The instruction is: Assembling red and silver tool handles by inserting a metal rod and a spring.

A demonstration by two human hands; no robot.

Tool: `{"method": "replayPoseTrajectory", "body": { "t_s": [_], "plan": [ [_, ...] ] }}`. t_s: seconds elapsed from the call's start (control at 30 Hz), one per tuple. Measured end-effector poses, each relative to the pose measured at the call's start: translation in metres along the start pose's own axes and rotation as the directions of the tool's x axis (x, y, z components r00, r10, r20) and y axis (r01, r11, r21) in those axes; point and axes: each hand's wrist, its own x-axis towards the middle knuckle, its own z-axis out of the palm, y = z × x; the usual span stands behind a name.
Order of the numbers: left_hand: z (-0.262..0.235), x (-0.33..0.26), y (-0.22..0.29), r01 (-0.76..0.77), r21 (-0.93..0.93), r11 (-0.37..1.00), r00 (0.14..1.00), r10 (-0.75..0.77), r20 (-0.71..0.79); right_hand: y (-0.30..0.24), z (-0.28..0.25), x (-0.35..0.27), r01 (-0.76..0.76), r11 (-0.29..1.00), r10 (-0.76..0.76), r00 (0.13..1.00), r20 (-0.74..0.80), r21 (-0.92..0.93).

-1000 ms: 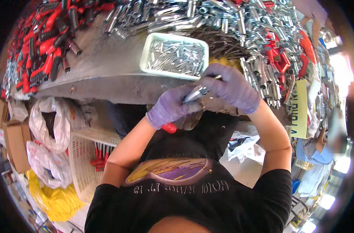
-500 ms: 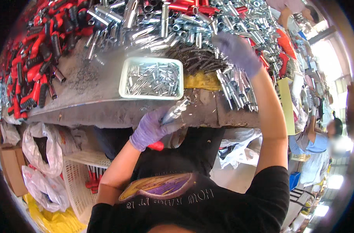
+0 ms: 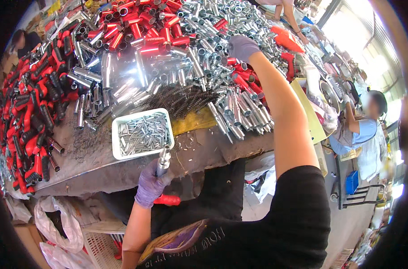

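Note:
My left hand, in a thin purple glove, is closed round a shiny metal tube fitting with a narrower upper end. It is held upright just in front of the bench edge. A red handle shows just below this hand; I cannot tell whether it joins the fitting. My right arm stretches far over the bench. The right hand, also gloved, is at the heap of short silver tubes, its fingertips hidden among the pieces. Near the left hand stands a white tray of small metal pins.
Red-and-black handles pile up at left, red tubes at the back. Dark springs lie behind a yellow cloth, beside long silver tubes. White plastic bags hang below the bench. Another person is at right.
My right hand has gone farther across the bench, from beside the springs into the short-tube heap. The left hand still holds the fitting, now more upright. The whole view has shifted.

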Motion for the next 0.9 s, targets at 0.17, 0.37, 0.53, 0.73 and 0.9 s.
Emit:
{"method": "replayPoseTrajectory", "body": {
  "t_s": [0.17,0.37,0.53,0.73,0.9],
  "plan": [
    [-0.003,0.003,0.017,-0.044,0.128,0.991,0.999,0.040,0.029,-0.046,0.002,-0.083,0.229,0.273,0.044,0.967,-0.250,0.934],
    [-0.006,0.012,0.020,-0.162,0.176,0.971,0.985,0.148,0.086,-0.148,-0.046,-0.192,0.203,-0.106,-0.396,0.890,-0.229,0.973],
    [-0.009,0.007,0.014,-0.081,0.175,0.981,0.993,0.065,0.098,-0.175,-0.049,-0.200,0.115,-0.024,-0.548,0.829,-0.110,0.993],
    [-0.007,0.004,0.012,-0.140,0.197,0.970,0.989,0.126,0.082,-0.155,-0.035,-0.192,0.075,-0.026,-0.323,0.943,-0.079,0.997],
    [-0.009,0.000,0.025,-0.019,0.198,0.980,0.998,0.007,0.061,-0.148,-0.038,-0.182,0.010,0.641,-0.338,0.902,0.270,0.768]
  ]
}}
